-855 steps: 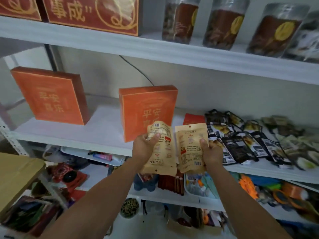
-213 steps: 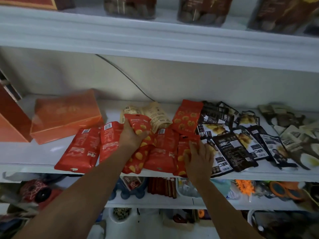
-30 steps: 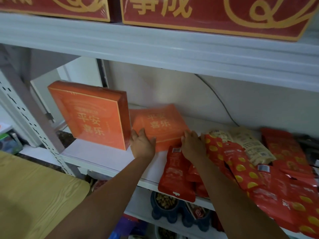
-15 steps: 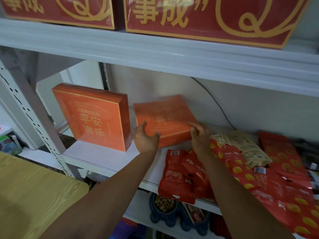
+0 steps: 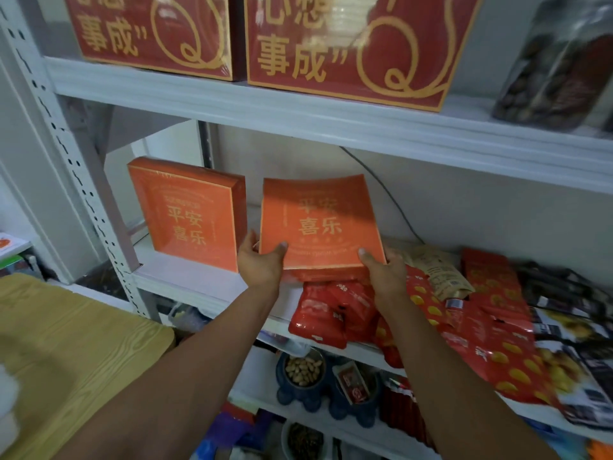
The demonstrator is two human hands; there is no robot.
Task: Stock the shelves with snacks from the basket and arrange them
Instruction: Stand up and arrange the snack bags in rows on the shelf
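Tipping up from flat: orange square cardboard gift box [image 5: 320, 224], just right of standing orange twin box [image 5: 189, 214] | left hand [image 5: 262, 263] and right hand [image 5: 384, 277] are gripping its lower corners | arranging step; next: standing it upright beside twin.

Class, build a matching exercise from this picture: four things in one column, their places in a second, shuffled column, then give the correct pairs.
Things
1. right orange box
2. dark red boxes
3. bowl of nuts
4. wooden table

Places
A. on the upper shelf
B. lower left of the picture
C. held between the left hand and right hand
D. one level below the snack bags

Pairs: 1-C, 2-A, 3-D, 4-B
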